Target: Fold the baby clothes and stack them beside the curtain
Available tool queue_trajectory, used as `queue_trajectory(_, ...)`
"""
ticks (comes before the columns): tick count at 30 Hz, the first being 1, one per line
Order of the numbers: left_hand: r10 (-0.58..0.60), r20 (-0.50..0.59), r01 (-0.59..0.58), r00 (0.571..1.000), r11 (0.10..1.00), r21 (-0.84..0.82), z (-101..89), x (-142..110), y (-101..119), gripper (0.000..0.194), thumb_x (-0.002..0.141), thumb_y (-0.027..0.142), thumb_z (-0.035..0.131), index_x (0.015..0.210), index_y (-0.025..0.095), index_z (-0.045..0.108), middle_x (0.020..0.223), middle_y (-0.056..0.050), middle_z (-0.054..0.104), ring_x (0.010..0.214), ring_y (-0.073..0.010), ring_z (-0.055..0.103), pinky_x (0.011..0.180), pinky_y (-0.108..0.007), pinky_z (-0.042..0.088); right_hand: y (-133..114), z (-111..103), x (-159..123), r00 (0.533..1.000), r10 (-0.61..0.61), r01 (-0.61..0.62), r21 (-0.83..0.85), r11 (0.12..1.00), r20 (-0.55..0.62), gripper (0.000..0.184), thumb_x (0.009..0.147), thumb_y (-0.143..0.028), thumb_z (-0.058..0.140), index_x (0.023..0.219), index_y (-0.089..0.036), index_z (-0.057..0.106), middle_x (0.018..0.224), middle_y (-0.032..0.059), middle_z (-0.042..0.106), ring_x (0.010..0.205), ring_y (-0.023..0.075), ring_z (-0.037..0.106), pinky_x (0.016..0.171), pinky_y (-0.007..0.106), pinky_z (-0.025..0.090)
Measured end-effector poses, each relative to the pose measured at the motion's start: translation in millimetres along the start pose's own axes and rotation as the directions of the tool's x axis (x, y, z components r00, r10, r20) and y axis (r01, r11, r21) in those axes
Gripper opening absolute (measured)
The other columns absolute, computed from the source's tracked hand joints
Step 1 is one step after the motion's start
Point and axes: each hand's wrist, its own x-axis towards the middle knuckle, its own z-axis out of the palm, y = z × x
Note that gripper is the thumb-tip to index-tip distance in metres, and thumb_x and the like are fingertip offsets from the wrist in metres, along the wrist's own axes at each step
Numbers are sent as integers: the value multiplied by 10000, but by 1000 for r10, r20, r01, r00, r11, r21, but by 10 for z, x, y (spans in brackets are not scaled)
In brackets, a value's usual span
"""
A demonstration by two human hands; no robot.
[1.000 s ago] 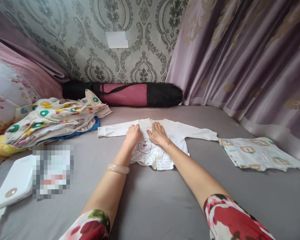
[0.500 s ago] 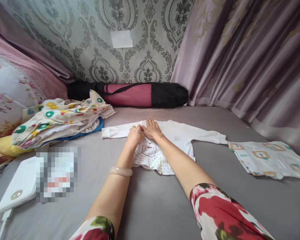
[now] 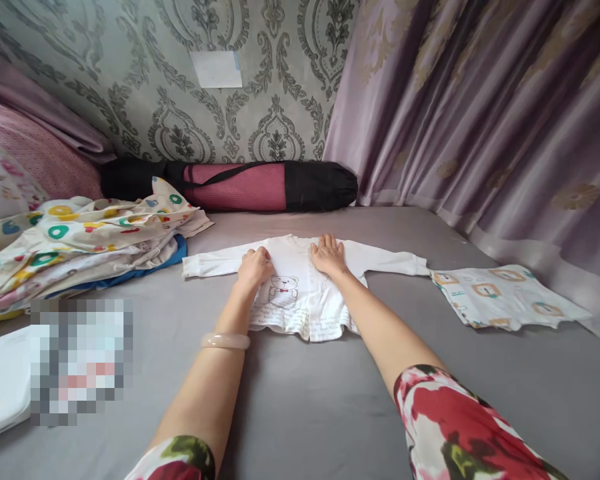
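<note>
A small white long-sleeved shirt [image 3: 300,293] lies spread out on the grey sheet, sleeves stretched to both sides. It has a bear with a red bow tie and lines of print near the hem. My left hand [image 3: 256,268], with a pale bangle on its wrist, is closed on the shirt's chest beside the left sleeve, its fingers curled against the cloth; the fingertips are partly hidden. My right hand [image 3: 329,255] presses flat on the other side of the chest, below the collar, with fingers stretched out.
A heap of patterned clothes [image 3: 95,233] lies at the left. Below it are a white device [image 3: 10,373] and a blurred-out item [image 3: 85,367]. A folded printed cloth [image 3: 505,297] touches the right cuff. A black and pink roll bag [image 3: 235,187] rests along the wall.
My right hand has slid rightward across the shirt, away from my left hand, and the front lies flatter. My left hand stays near the bear. The view has shifted right.
</note>
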Motion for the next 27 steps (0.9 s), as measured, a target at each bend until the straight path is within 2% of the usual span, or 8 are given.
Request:
queue_trajectory(6,61,-33,-60,998,998,21,56,80,-97,336,778,202,495,1084,204,636,1098,-127,610,1032,-258,600,859,-335,461,183,-212,-78,966,-165,120,220,968,198,657,1006,-473,220,1561,-124,187,1645,92,44,1508,191,-13,1206,411,-15)
queue_trajectory(11,123,-27,-123,992,992,-13,96,138,-200,343,770,217,491,1074,189,648,957,-80,641,913,-227,613,821,-301,462,530,-450,-565,909,-295,100,534,839,293,662,990,-512,302,1564,-196,206,1637,35,133,1493,184,159,1197,339,180)
queue_trajectory(14,168,-60,-168,984,986,1,119,130,-246,345,773,210,481,1071,180,652,950,-77,632,900,-216,608,840,-292,456,729,-523,-894,913,-313,85,628,774,262,637,978,-479,378,1535,-180,296,1606,60,257,1450,210,297,1166,336,273)
queue_trajectory(16,199,-79,-198,977,980,19,120,107,-254,352,775,198,477,1080,175,651,956,-81,622,921,-211,604,870,-286,450,862,-537,-1061,950,-282,125,659,742,138,558,972,-410,417,1479,-177,400,1541,81,399,1381,205,416,1119,325,346)
queue_trajectory(18,225,-68,-223,972,974,36,96,75,-241,373,764,172,480,1097,172,648,934,-75,618,959,-212,596,895,-280,444,995,-528,-1192,982,-189,142,621,771,10,446,952,-348,457,1354,-171,535,1369,103,593,1226,200,568,1020,307,435)
queue_trajectory(20,239,-34,-237,971,970,47,46,34,-216,414,739,136,484,1120,170,643,926,-71,615,994,-213,588,904,-274,443,1113,-510,-1310,997,-79,72,528,846,-9,325,936,-338,469,1140,-164,653,1066,96,733,943,188,684,848,284,503)
queue_trajectory(23,236,33,-236,971,972,6,-64,-61,-201,429,732,146,500,1141,143,631,1030,-97,607,975,-207,601,871,-274,468,1215,-494,-1498,994,4,-43,364,930,109,330,925,-388,448,815,-176,675,677,43,703,559,145,626,598,237,453)
queue_trajectory(27,250,17,-244,968,958,-149,-187,-295,-297,420,786,329,529,1153,138,603,1232,-140,546,1012,-212,616,822,-285,504,1183,-515,-1735,997,-15,2,184,983,73,364,875,-447,495,626,-205,604,605,40,652,577,153,597,520,230,332)
